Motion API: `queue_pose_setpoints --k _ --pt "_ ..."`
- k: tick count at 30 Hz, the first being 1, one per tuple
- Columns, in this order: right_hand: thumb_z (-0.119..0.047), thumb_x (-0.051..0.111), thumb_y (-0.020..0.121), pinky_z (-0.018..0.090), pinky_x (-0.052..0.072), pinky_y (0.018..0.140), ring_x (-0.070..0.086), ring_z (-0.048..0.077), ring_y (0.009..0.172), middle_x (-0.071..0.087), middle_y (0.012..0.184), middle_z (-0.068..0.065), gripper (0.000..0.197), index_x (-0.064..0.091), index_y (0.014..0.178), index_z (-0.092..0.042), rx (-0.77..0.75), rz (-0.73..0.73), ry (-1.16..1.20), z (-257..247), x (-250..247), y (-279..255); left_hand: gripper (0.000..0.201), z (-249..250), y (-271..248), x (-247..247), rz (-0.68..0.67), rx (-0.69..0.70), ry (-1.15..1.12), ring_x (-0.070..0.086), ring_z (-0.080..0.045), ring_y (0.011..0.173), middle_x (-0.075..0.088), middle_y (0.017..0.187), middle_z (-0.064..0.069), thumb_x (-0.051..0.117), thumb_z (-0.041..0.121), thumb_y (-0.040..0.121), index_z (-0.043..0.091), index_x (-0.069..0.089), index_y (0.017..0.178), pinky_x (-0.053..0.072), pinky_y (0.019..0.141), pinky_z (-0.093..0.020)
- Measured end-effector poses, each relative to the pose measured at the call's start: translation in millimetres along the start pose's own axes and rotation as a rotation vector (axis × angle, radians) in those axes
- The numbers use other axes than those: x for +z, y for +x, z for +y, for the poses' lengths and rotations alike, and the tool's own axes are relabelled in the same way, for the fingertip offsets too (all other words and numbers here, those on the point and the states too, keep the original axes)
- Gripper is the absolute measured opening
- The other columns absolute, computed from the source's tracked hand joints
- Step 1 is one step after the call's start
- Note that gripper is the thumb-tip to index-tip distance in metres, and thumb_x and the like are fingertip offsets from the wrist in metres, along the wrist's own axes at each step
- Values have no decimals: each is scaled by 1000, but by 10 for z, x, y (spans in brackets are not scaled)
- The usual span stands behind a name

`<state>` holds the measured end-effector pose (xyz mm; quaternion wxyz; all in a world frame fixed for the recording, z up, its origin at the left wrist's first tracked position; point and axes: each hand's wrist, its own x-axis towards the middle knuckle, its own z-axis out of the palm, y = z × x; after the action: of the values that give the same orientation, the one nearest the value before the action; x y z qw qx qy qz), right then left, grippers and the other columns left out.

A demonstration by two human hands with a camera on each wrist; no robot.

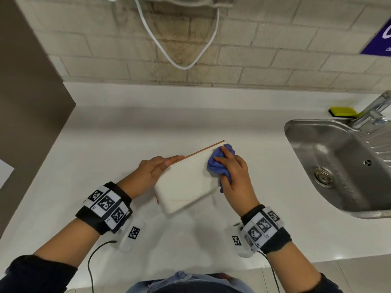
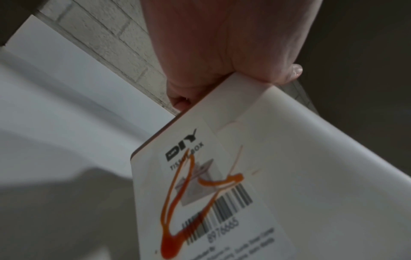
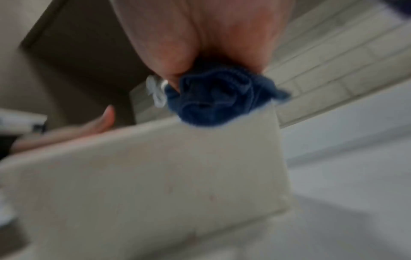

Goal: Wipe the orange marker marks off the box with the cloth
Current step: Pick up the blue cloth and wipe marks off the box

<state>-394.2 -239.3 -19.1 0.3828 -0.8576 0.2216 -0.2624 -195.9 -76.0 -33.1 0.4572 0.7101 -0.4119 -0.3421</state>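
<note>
Left hand (image 1: 153, 171) pinches the white box (image 1: 186, 187) at nine o'clock; right hand (image 1: 234, 174) clutches the blue cloth (image 1: 220, 163) at two o'clock.

Left grip (image 1: 155, 169) clamped on an edge, right grip (image 1: 233, 172) curled, pressing down.

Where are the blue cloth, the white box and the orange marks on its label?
blue cloth (image 1: 218, 163), head view, bunched folds left of the right hand's fingers.
white box (image 1: 186, 182), head view, middle of its top face.
orange marks (image 2: 175, 195), left wrist view, long stroke across the label.
</note>
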Motion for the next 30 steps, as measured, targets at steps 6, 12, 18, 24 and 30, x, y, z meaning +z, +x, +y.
queue_pose_setpoints --k 6,12,18,24,30 --pt "-20 33 85 37 15 114 16 23 140 27 147 -1 45 50 126 -13 -91 -118 17 -97 346 -135 54 -7 -30 16 14 -8 29 56 -22 109 60 108 -9 25 88 68 67 49 112 40 96 -26" --pt "-6 42 81 39 25 110 33 28 131 50 136 11 34 59 110 -11 -407 -393 55 -308 568 -208 53 -7 -4 -25 -33 -20 -83 51 -11 126 59 132 2 32 85 71 60 56 111 32 113 -37" --pt "7 48 79 36 31 106 44 25 119 69 109 10 23 67 84 -4 -587 -650 65 -312 473 -214 64 34 -39 -39 -96 -22 -105 43 -2 131 52 140 10 29 83 74 49 53 123 26 114 -26" --pt "-3 40 74 37 39 96 49 13 111 69 82 2 25 64 68 -11 -464 -612 -40 52 0 -165 57 41 -32 -47 -50 -26 -58 51 -5 123 59 131 6 32 86 69 58 56 113 36 99 -11" --pt "2 36 79 10 45 56 62 4 68 67 83 -6 28 61 72 -7 138 -118 379 105 -612 67 49 4 -42 -43 -49 -3 -7 50 -8 125 59 130 3 30 73 80 56 53 120 33 109 -29"
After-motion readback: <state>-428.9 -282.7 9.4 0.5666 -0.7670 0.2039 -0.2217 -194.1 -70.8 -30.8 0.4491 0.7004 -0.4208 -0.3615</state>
